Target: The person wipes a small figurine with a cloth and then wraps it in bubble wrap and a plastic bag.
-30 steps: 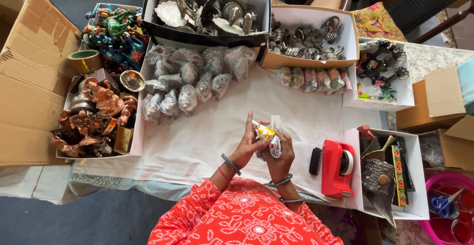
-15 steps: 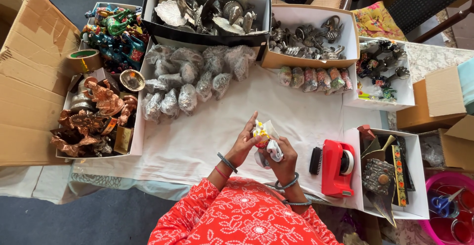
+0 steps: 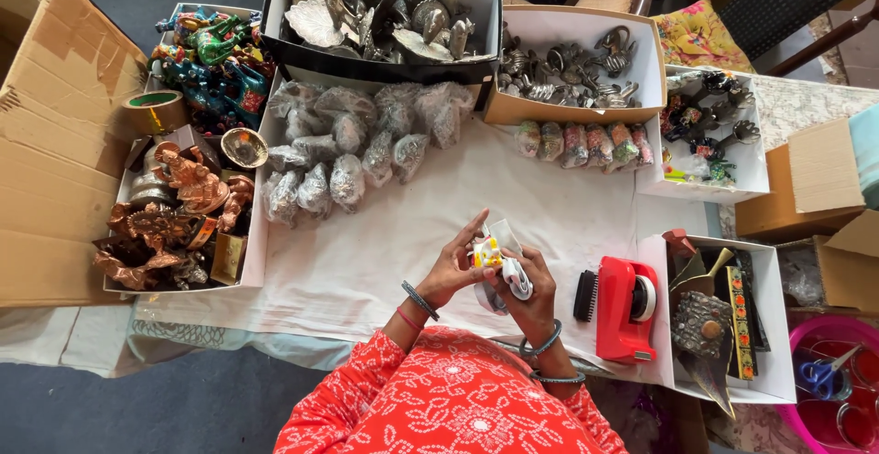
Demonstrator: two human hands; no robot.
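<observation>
White cloth covers the desk (image 3: pixel 366 280), over which both hands meet near the front edge. Left hand (image 3: pixel 453 271) and right hand (image 3: pixel 526 294) are closed together on a small yellow-and-white figurine (image 3: pixel 490 257) partly sheathed in a clear plastic bag (image 3: pixel 508 275). Just right of the hands stands a red tape dispenser (image 3: pixel 624 308). Behind them lie clear-wrapped silver packets (image 3: pixel 352 147) in a loose heap, and a short row of wrapped coloured pieces (image 3: pixel 581 143). A black box of silver metal pieces (image 3: pixel 385 15) and a white box of small metal figures (image 3: pixel 572 65) sit at the rear. At left, a white tray of copper statues (image 3: pixel 179 221) adjoins a large brown carton (image 3: pixel 50 134), with a roll of brown tape (image 3: pixel 156 108) between them.
</observation>
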